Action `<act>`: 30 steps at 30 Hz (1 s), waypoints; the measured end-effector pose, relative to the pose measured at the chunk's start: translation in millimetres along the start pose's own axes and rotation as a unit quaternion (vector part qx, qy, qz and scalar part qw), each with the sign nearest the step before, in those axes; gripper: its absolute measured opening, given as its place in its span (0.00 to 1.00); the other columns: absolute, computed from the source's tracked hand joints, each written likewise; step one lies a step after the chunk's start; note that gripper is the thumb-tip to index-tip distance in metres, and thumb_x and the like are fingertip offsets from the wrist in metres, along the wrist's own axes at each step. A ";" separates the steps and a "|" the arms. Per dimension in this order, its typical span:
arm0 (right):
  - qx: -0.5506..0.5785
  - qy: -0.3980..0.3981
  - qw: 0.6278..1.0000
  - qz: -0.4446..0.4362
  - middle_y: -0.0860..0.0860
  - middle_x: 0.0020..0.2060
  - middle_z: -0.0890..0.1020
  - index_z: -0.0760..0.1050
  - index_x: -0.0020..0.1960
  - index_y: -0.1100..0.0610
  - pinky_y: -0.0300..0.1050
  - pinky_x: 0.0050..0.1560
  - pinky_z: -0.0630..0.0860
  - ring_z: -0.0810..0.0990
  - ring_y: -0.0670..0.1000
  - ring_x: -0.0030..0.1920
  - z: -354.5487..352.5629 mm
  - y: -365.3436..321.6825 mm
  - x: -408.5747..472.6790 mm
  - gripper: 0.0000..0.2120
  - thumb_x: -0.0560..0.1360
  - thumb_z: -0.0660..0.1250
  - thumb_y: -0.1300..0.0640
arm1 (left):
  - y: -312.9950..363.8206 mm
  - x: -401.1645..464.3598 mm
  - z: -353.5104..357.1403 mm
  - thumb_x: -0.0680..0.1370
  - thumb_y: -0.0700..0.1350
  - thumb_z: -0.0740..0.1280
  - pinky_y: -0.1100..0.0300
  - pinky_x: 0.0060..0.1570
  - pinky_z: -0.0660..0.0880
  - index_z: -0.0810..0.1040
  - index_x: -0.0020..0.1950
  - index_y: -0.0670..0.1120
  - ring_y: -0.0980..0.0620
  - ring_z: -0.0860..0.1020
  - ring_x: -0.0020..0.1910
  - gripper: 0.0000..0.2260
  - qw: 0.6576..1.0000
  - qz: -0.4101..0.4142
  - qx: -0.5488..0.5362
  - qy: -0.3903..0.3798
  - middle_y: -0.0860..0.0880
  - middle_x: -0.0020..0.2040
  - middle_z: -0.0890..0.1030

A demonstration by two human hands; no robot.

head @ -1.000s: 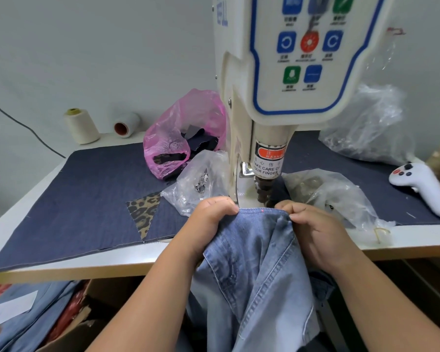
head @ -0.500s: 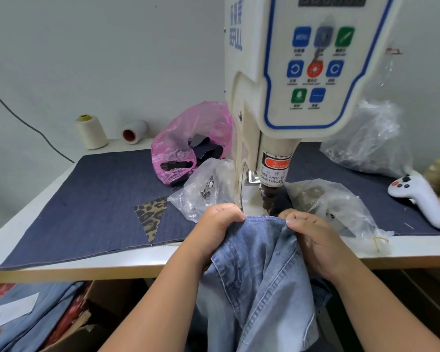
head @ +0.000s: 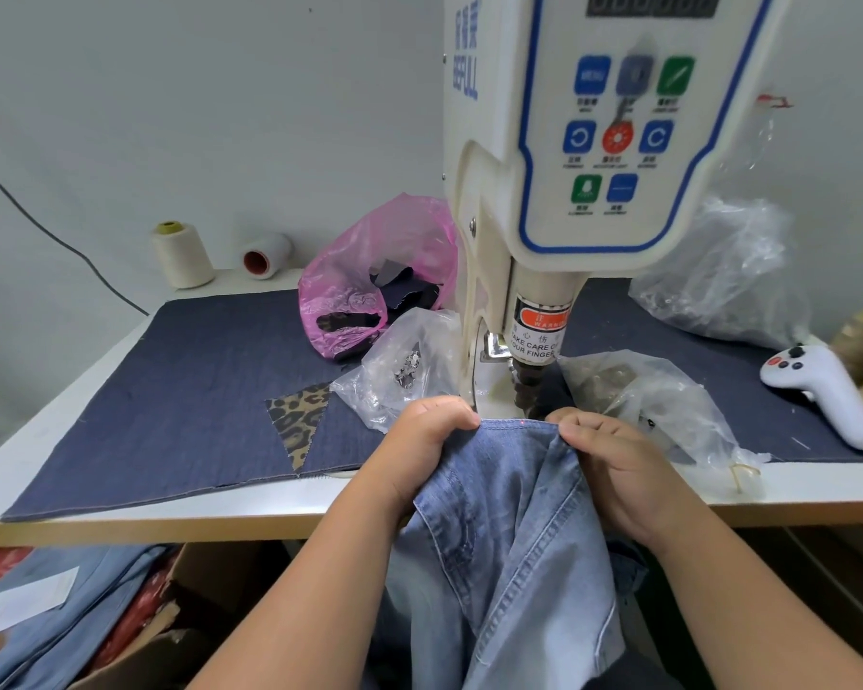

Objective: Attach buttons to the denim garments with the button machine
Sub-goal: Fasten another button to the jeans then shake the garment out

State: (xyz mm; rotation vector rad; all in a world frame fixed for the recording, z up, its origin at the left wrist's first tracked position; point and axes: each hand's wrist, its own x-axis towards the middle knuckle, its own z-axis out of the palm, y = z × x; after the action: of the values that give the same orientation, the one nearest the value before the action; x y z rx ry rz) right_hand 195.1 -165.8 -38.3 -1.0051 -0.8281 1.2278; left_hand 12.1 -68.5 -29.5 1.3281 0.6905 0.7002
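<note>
Head view: the button machine (head: 569, 191) rises directly beyond both hands, its pale body and control panel filling the top of the frame and its dark punch (head: 526, 390) coming down just past the fingertips, between the two hands and slightly nearer the right one. The surface (head: 120, 371) it stands on stretches off to the left of the hands under a dark blue cloth (head: 180, 390).

The denim garment (head: 509, 540) is light blue, soft and creased, with doubled stitch lines running along its seams. Its bulk hangs down toward the person, below the surface's front edge, and only its upper edge is lifted to the machine. That edge lies crosswise, from hand to hand, stretched taut just in front of the punch; a small red dot shows on it about midway.

The left hand (head: 429, 440) pinches the edge's left end, fingers curled over the fold. The right hand (head: 604, 455) grips the right end the same way. The coming move likely turns on sliding that edge forward under the punch; whether it already touches the lower die I cannot tell, since the fabric hides it.
</note>
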 end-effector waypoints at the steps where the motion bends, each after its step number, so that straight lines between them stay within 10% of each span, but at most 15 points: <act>1: 0.002 0.001 1.000 -0.001 0.60 0.44 0.70 0.71 0.40 0.66 0.48 0.43 0.71 0.72 0.55 0.40 0.2 -0.2 0.2 0.06 0.71 0.63 0.62 | 0.2 0.0 0.3 0.66 0.45 0.66 0.67 0.26 0.67 0.71 0.34 0.42 0.55 0.68 0.26 0.07 1.000 0.001 0.000 0.000 0.50 0.28 0.69; 30: 0.017 0.000 1.000 0.016 0.57 0.38 0.76 0.74 0.38 0.65 0.44 0.41 0.77 0.77 0.53 0.38 -2.0 0.6 2.2 0.06 0.71 0.64 0.62 | 3.8 -3.4 1.9 0.66 0.43 0.65 0.69 0.26 0.67 0.70 0.31 0.45 0.57 0.68 0.25 0.06 1.000 0.000 -0.007 0.000 0.52 0.27 0.69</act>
State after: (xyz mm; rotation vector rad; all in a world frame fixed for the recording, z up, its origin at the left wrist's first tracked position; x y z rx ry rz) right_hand 197.1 -163.9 -39.6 -0.9944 -0.7923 1.2647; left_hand 11.2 -71.9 -25.3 1.3145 0.6846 0.7046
